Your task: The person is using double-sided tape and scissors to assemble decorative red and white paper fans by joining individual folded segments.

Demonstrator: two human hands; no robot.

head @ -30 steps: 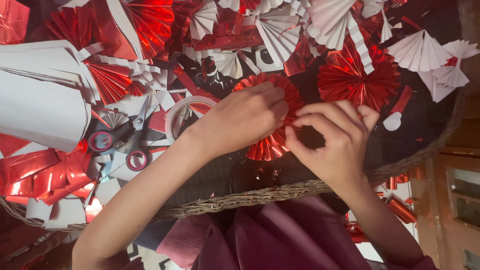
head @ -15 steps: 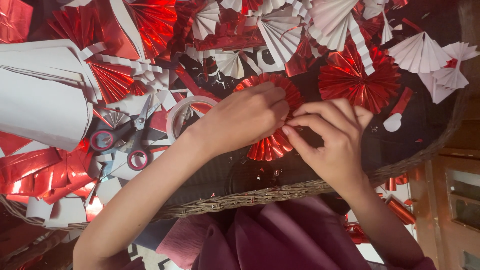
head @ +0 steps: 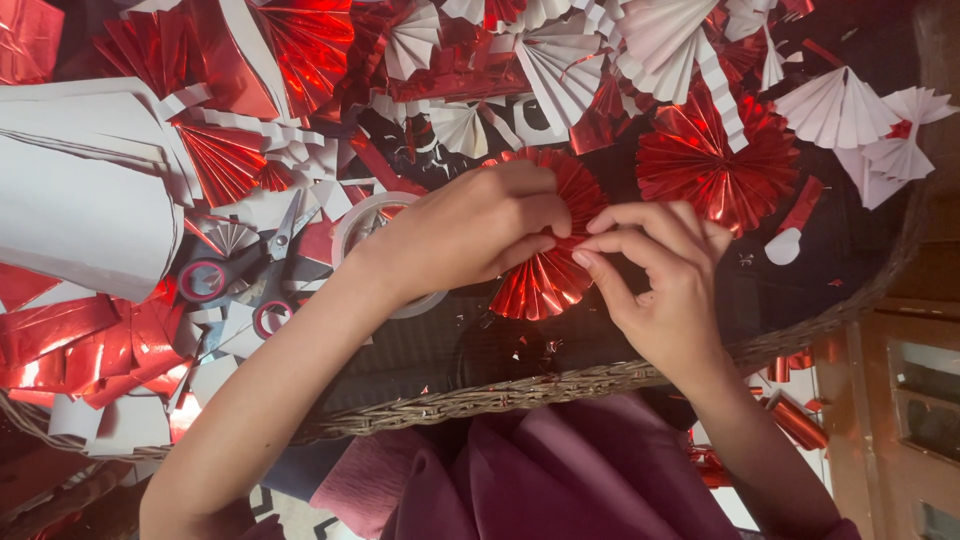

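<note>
A round pleated fan of shiny red foil paper (head: 545,285) lies on the dark table in front of me. My left hand (head: 470,235) covers its upper left part and pinches it near the middle. My right hand (head: 655,275) meets it from the right, thumb and fingers pinching the same spot at the fan's centre. Most of the fan's upper half is hidden under my fingers; its lower pleats show below them.
A finished red foil rosette (head: 715,165) lies just beyond my right hand. White pleated fans (head: 840,105), red foil sheets (head: 80,345), scissors with red handles (head: 240,280), a tape roll (head: 375,215) and white paper (head: 80,200) crowd the tabletop. A wicker rim (head: 560,385) edges it.
My right hand's fingers have shifted slightly left, closer to my left thumb on the fan's centre. The fan itself has hardly moved.
</note>
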